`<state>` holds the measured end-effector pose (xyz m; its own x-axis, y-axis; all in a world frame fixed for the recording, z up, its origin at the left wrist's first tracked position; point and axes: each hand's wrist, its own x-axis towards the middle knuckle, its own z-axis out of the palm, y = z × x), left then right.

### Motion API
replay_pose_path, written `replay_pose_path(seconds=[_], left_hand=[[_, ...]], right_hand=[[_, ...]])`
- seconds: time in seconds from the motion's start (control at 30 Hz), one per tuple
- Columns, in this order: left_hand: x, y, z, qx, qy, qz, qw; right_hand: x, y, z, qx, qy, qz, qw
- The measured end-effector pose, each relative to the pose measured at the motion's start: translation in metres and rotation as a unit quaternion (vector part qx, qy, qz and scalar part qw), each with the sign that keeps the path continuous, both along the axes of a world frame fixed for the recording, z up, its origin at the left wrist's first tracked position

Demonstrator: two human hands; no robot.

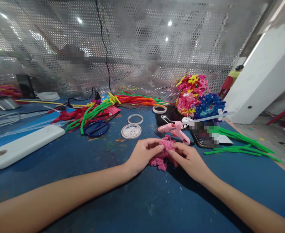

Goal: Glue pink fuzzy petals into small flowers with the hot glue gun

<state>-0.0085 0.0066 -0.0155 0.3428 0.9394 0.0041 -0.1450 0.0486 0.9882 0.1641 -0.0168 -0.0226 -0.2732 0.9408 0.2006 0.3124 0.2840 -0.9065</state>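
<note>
A pink pipe-cleaner flower lies on the blue table between my two hands. My left hand pinches its left side with thumb and fingers. My right hand grips its right side. Just behind them rests a pink glue gun, its nozzle pointing left, touched by neither hand.
A round dish of white beads and its clear lid sit behind the left hand. Blue scissors, green and red pipe cleaners, a pile of finished flowers, green stems and a white box surround the work spot.
</note>
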Motion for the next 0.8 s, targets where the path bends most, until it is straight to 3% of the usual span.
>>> replay_pose_path(seconds=[0.8], left_hand=[[-0.0021, 0.0003, -0.0041, 0.044, 0.067, -0.005, 0.997]], right_hand=[[0.0004, -0.0029, -0.0013, 0.059, -0.093, -0.022, 0.994]])
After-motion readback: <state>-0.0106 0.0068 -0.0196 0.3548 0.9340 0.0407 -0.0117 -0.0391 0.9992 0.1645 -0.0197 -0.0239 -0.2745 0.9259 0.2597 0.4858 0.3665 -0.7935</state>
